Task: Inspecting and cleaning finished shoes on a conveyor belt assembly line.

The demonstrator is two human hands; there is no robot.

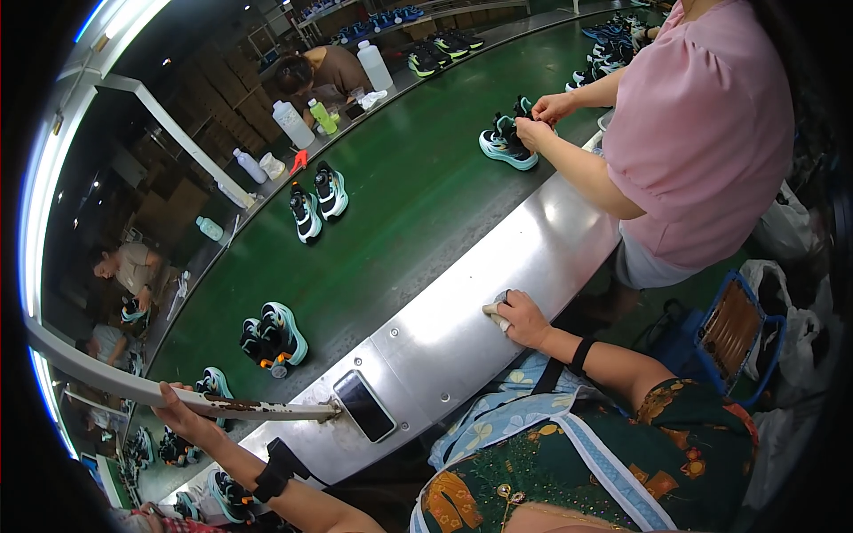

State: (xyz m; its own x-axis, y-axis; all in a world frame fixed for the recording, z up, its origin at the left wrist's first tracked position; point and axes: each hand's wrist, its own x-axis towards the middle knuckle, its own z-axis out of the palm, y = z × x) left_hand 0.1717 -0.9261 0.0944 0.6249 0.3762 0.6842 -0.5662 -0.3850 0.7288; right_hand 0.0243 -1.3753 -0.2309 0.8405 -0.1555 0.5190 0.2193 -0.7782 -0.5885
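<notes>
My right hand (522,318) rests on the steel ledge (462,293) beside the green conveyor belt (400,204), fingers closed on a small pale cloth (494,314) pressed against the metal. My left hand (180,410) grips a white frame bar (258,409) with rusty stains at the lower left. Between my hands, a dark phone (364,405) lies flat on the ledge. The nearest pair of teal, white and black sneakers (274,338) sits on the belt just beyond the ledge.
Another sneaker pair (318,201) rides mid-belt. A co-worker in a pink shirt (702,133) handles a pair (506,142) on my right. White bottles (293,124) and other people line the far side. A blue crate (730,330) stands near my right knee.
</notes>
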